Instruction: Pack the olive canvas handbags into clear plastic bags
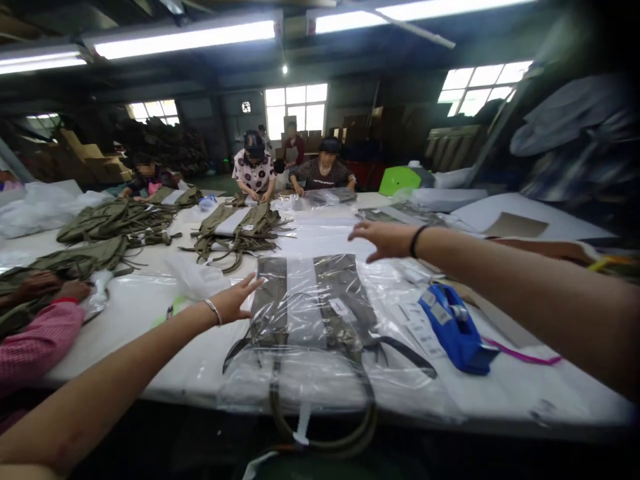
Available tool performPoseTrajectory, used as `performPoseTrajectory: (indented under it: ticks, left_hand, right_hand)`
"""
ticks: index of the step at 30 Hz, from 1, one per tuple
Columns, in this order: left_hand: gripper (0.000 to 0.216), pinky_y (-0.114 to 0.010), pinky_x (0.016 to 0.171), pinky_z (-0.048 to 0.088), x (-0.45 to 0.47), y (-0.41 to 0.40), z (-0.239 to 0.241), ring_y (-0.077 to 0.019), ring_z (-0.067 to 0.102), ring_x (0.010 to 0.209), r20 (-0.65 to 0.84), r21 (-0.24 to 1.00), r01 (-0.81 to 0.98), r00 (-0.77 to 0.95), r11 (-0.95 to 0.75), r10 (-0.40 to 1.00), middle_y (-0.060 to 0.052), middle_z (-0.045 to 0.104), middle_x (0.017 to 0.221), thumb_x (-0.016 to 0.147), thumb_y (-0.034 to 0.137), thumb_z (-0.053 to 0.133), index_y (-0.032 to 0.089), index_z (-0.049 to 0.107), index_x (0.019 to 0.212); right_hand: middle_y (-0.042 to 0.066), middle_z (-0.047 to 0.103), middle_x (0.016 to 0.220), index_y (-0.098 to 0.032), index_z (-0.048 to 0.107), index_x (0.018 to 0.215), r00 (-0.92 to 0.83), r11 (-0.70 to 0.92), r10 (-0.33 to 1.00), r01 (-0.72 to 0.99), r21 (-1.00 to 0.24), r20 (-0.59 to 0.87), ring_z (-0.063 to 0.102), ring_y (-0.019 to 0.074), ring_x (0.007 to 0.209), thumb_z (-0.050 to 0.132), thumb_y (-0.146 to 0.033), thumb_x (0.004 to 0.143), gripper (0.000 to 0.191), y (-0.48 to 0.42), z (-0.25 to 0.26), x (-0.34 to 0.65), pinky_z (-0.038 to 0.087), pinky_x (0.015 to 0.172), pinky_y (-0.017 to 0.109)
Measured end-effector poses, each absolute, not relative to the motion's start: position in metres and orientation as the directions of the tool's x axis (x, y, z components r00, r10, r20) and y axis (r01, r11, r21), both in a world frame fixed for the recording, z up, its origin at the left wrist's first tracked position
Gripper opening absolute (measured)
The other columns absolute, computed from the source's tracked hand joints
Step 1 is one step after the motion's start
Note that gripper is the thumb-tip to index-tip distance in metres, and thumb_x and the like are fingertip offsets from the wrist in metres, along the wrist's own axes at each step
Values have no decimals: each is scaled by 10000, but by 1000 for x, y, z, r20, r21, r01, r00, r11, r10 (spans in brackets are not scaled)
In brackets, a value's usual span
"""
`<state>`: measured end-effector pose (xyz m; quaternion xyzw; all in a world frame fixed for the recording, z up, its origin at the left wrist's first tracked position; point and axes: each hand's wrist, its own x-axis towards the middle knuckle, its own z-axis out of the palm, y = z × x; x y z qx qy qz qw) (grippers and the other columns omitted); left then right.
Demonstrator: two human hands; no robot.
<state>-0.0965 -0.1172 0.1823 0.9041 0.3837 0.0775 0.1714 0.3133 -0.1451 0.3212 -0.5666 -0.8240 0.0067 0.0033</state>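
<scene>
Bag (345, 283): on the desk (135, 340), in creased clear plastic (320, 380); light, flat-fingered strokes should suit it better than tugging.
Strap loop (372, 407): droops at the bag's near side; best kept untwisted.
Left hand (234, 300): fingers apart, empty, at the bag's left edge; contact unclear.
Right hand (387, 240): fingers apart, empty, by the bag's far right corner.
Tape dispenser (453, 333): right of the bag.
</scene>
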Motion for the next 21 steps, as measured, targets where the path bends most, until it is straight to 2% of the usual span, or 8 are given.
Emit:
performPoseTrajectory:
  ticks: [2, 4, 7, 10, 13, 15, 18, 21]
  left_hand:
    - [993, -427, 1149, 365, -119, -107, 162, -324, 377, 1437, -34, 366, 693, 677, -622, 735, -122, 93, 1663, 653, 246, 786, 252, 330, 1535]
    - [982, -397, 1124, 403, -125, -99, 136, -314, 442, 1397, -73, 379, 695, 680, -610, 729, -116, 131, 1657, 628, 222, 799, 264, 376, 1514]
    - [829, -409, 1129, 404, -124, -82, 97, -313, 466, 1379, -45, 385, 720, 639, -577, 768, -129, 285, 1613, 701, 225, 738, 229, 447, 1477]
    - [595, -437, 1146, 388, -138, -66, 58, -289, 475, 1374, 28, 409, 761, 541, -504, 840, -125, 397, 1557, 849, 277, 565, 196, 503, 1434]
    - [514, -425, 1164, 371, -164, -69, 16, -243, 492, 1365, 74, 448, 769, 477, -457, 876, -79, 484, 1501, 907, 332, 460, 216, 546, 1401]
    - [500, -412, 1170, 367, -177, -82, -9, -229, 487, 1369, 85, 442, 770, 475, -460, 876, -62, 504, 1485, 909, 319, 442, 234, 569, 1385]
    - [506, -447, 1187, 329, -185, -103, -32, -233, 432, 1407, 81, 359, 792, 501, -494, 861, -67, 478, 1502, 914, 228, 380, 243, 587, 1376]
    - [546, -510, 1203, 263, -183, -114, -36, -227, 368, 1444, 65, 280, 813, 515, -511, 855, -63, 442, 1526, 944, 173, 286, 254, 544, 1418]
  right_hand:
    - [151, 554, 1368, -151, 637, 1288, -521, 504, 846, 850, -151, -113, 580, 300, 1219, 851, -245, 655, 675, -180, 290, 297, 446, 1053, 421]
    - [139, 545, 1391, -208, 607, 1318, -773, 726, 619, 631, -274, -139, 580, 293, 1219, 879, -297, 660, 717, -200, 271, 240, 487, 1022, 408]
    - [104, 523, 1430, -236, 534, 1380, -945, 922, 327, 315, -227, 18, 517, 254, 1298, 799, -276, 786, 651, -170, 285, 147, 441, 1082, 388]
    - [140, 505, 1439, -184, 542, 1365, -861, 866, 499, 501, -7, 95, 491, 286, 1320, 806, -211, 775, 647, -110, 331, 126, 413, 1102, 437]
    - [199, 481, 1447, -140, 588, 1322, -608, 603, 794, 786, 139, -9, 521, 354, 1284, 861, -207, 699, 683, -81, 347, 170, 449, 1046, 496]
    - [185, 451, 1490, -182, 582, 1343, -597, 610, 792, 782, 130, -125, 528, 346, 1288, 870, -253, 692, 716, -87, 331, 199, 453, 1040, 489]
    - [84, 461, 1520, -288, 566, 1363, -793, 804, 593, 594, 42, -136, 400, 295, 1418, 828, -196, 734, 687, -106, 300, 208, 338, 1140, 501]
    - [96, 586, 1405, -212, 671, 1224, -720, 721, 692, 693, 0, -61, 403, 287, 1418, 750, -199, 807, 425, -98, 296, 198, 315, 1143, 504]
